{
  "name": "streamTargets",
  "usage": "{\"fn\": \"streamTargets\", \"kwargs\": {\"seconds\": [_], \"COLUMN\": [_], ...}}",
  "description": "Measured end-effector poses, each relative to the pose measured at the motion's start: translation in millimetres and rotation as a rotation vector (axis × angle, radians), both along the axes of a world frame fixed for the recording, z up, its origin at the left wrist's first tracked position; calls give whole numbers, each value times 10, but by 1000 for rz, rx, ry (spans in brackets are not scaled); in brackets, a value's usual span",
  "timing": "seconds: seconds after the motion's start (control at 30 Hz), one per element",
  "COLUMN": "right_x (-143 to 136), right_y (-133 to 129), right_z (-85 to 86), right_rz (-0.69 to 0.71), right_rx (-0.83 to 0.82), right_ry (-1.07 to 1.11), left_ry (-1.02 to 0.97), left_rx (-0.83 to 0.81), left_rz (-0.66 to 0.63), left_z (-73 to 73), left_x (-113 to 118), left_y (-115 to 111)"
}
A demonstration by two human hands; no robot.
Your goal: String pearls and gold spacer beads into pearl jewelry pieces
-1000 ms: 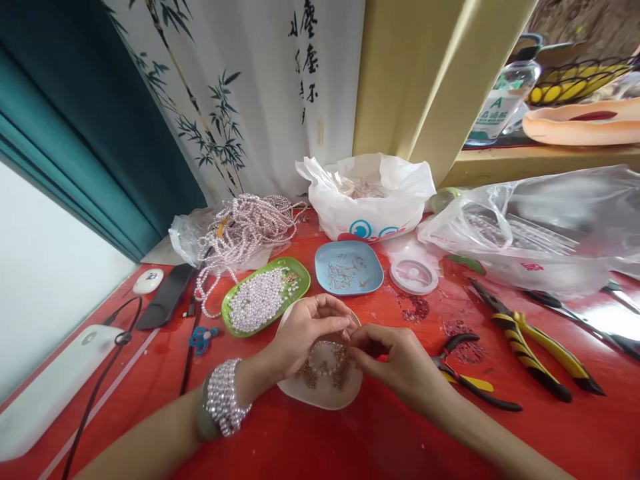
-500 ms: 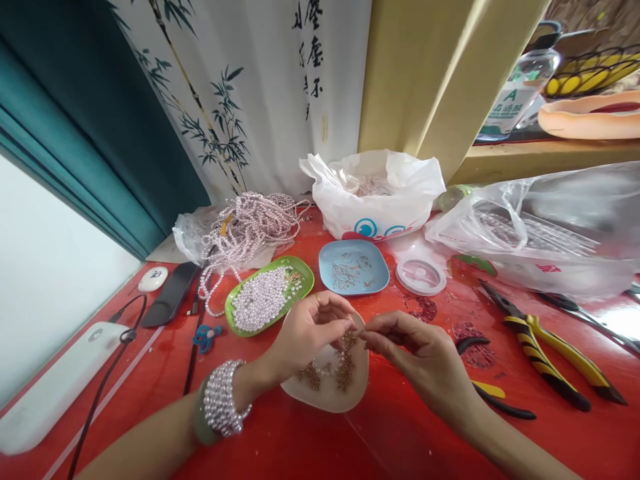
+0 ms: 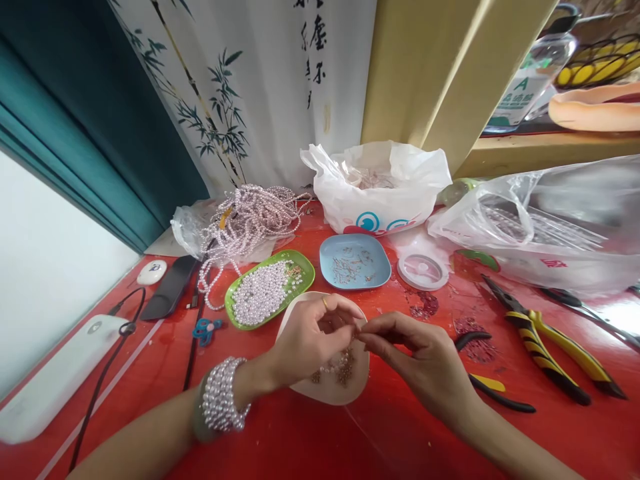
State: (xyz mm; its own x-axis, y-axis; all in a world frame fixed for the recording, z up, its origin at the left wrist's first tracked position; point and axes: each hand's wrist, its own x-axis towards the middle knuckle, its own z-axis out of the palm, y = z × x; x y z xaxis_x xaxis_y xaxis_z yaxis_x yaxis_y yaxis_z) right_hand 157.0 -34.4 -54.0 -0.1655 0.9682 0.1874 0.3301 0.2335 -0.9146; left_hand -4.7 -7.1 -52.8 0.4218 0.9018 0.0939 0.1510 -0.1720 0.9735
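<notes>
My left hand (image 3: 317, 337), with a ring and a pearl bracelet (image 3: 223, 395) at the wrist, is pinched over a cream dish (image 3: 327, 393). Thumb and forefinger of my right hand (image 3: 420, 360) are pressed together, touching the left fingertips above the dish's right side. What either pinch holds is too small to name. Small gold beads and pale pearls lie in the dish, partly hidden by my left hand. Behind it are a green tray (image 3: 245, 325) of pearls and a blue tray (image 3: 327, 247) with small metal pieces.
Strung pearls (image 3: 250, 220) lie at the back left, near a phone (image 3: 170, 290) and power bank (image 3: 60, 380). A white bag (image 3: 380, 200) and round lid (image 3: 423, 271) stand behind. Yellow-black pliers (image 3: 545, 347) and another black-handled tool (image 3: 500, 393) lie right.
The view has shifted slightly. My left hand has turned a little and its fingers are closer to my right fingertips, covering more of the dish's contents.
</notes>
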Motion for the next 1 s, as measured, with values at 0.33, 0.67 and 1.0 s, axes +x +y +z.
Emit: {"fn": "streamTargets", "kwargs": {"seconds": [0.33,0.67,1.0], "right_x": [21,-13,-6], "right_y": [-8,-27,-23], "right_z": [-35,-28,5], "right_rz": [4,-74,-21], "right_rx": [-4,-136,-304], "right_ry": [2,268,550], "left_ry": [82,-16,68], "left_rx": [157,-63,176], "left_rz": [-4,100,19], "left_z": [-30,26,86], "left_x": [-9,11,12], "left_y": [-37,-28,-115]}}
